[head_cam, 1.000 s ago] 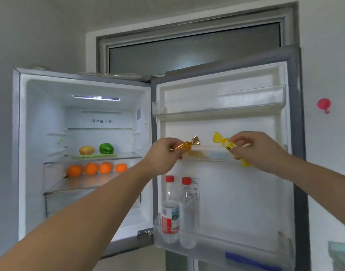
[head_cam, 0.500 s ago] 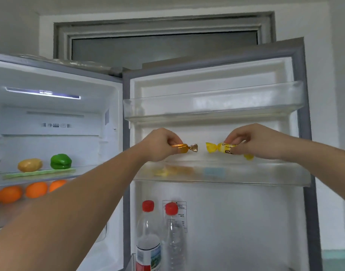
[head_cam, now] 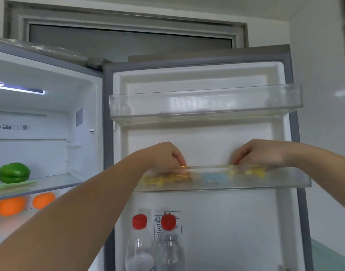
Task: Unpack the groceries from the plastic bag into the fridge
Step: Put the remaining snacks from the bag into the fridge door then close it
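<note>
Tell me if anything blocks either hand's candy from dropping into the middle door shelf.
Nothing visible does. The left hand and right hand both reach over the clear front rim of the middle door shelf, fingers dipping inside. Blurred wrapped sweets already lie in it, but open room shows between them.

Fingertips of the left hand [head_cam: 165,155] and the right hand [head_cam: 259,153] dip behind the front wall of the middle door shelf [head_cam: 285,178]; whether either holds anything cannot be told. Sweets [head_cam: 167,178] inside that shelf show only as blurred colours. Below it, two bottles [head_cam: 140,249] are cut by the bottom edge. Left of it, oranges [head_cam: 10,206] are blurred.
</note>
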